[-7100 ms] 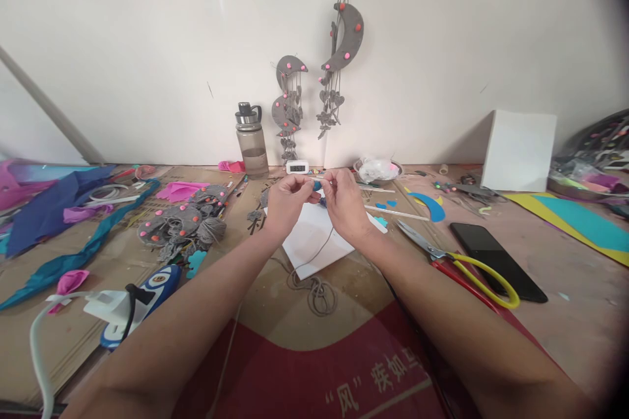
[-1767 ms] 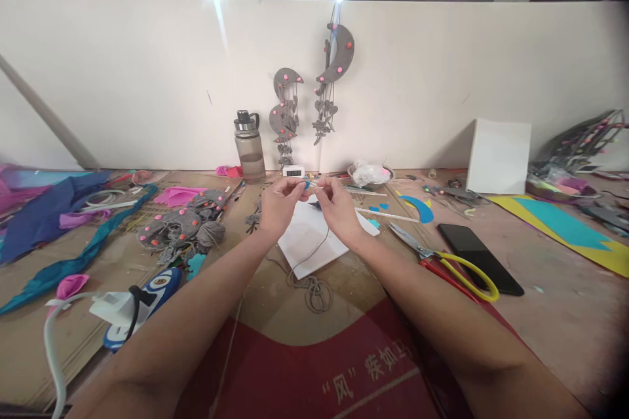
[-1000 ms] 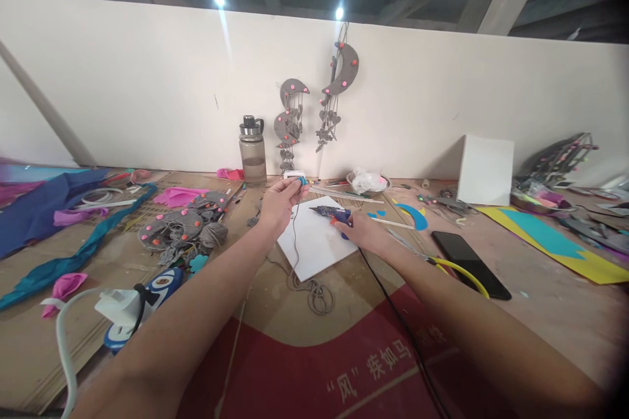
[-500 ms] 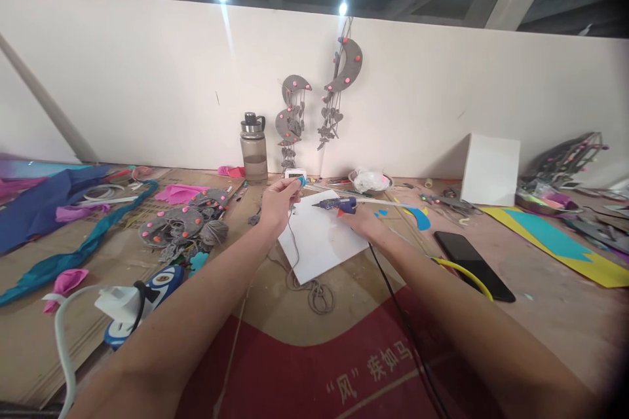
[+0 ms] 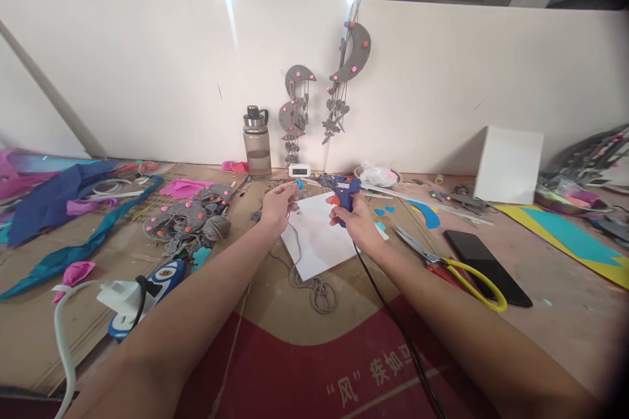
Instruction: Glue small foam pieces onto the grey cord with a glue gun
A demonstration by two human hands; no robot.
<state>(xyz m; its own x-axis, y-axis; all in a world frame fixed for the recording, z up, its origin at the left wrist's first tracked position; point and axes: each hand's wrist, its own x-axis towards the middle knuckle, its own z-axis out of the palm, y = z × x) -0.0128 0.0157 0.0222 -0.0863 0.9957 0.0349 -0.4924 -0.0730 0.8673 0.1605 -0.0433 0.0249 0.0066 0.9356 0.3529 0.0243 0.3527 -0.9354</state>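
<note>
My left hand (image 5: 279, 207) pinches a small blue piece (image 5: 299, 184) between thumb and fingertips, above the far left edge of a white board (image 5: 314, 245). My right hand (image 5: 358, 215) is wrapped round the grip of a blue hot glue gun (image 5: 346, 191) with an orange trigger. Its nozzle points away and to the left, near the blue piece; whether they touch I cannot tell. From near my left hand, grey yarn (image 5: 322, 294) runs over the board into a loose coil on the cardboard. Small blue hearts (image 5: 385, 211) lie right of the glue gun.
Yellow-handled scissors (image 5: 474, 283) and a black phone (image 5: 486, 268) lie beside my right forearm. At the back stand a bottle (image 5: 257, 150) and a small digital clock (image 5: 299, 171). Grey crescent ornaments (image 5: 357, 52) hang on the wall. A power strip (image 5: 167, 278) is left of my left forearm.
The glue gun has tilted up and away, with its nozzle now nearer the blue piece. The scissors beside my right forearm have come into fuller view. My left hand keeps its pinch.
</note>
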